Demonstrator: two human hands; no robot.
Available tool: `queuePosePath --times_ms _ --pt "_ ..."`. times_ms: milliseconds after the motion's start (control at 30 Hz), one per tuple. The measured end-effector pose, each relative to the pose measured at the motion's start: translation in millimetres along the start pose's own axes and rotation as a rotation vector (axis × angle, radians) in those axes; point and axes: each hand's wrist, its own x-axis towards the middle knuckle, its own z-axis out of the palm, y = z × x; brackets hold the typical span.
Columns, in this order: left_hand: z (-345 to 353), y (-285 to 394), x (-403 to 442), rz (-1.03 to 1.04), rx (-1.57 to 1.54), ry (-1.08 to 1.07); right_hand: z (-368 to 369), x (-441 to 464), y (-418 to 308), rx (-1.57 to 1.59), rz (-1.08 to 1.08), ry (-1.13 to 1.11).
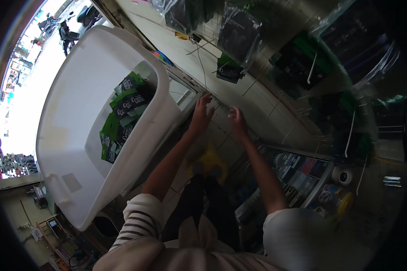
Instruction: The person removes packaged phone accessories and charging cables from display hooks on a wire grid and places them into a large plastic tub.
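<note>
My left hand (202, 115) is raised beside the white plastic tub (68, 104), with its fingers apart and no object visible in it. A short distance to its right is my right hand (237, 123), its fingers loosely bent and apart, with nothing seen in them. Neither hand touches the tub. Inside the tub lies a pile of green and black packets (130, 101); their small print is too blurred to read. Closest above the hands, a green and black packet (229, 68) hangs on the pale panel (181, 47).
Thin metal hooks (276, 105) stick out from the panel, several with dark packets in clear plastic (239, 34). At lower right, a case of boxed goods (298, 169) stands beside a jar with a yellow lid (345, 203). A bright street with motorbikes (68, 36) shows at upper left.
</note>
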Motion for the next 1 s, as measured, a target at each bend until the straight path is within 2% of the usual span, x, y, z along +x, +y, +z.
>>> queuePosePath --times_ms 100,200,367,433,533,600,633,867,933,1000 --pt "12.8 -37.4 26.3 0.061 0.042 0.005 10.4 38.4 29.1 0.069 -0.05 0.086" --pt "30.1 -66.8 58.9 0.095 0.08 0.059 12.0 65.9 29.9 -0.035 -0.161 0.217" --pt "50.0 -105.3 113.2 0.197 0.2 0.122 15.2 99.6 26.9 -0.04 -0.209 0.359" --pt "57.4 -117.7 132.0 0.336 0.127 0.136 16.0 109.4 29.7 -0.037 -0.228 0.382" --pt "61.7 -117.9 140.4 0.294 0.047 0.053 20.6 114.9 30.4 -0.003 -0.302 0.386" --pt "60.4 -115.7 140.1 0.253 0.081 0.08 23.9 116.7 30.3 0.027 -0.315 0.42" --pt "59.3 -115.7 140.0 0.231 0.09 0.096 27.1 119.5 29.8 0.052 -0.397 0.511" --pt "53.7 -89.1 116.4 0.149 -0.074 0.201 28.7 110.8 8.6 0.212 -0.292 0.547" --pt "49.0 -85.5 107.8 0.112 -0.128 0.176 30.2 103.3 1.0 0.141 -0.286 0.599" --pt "43.0 -76.3 97.0 0.077 -0.183 0.154 32.1 94.1 -7.8 0.197 -0.274 0.563"
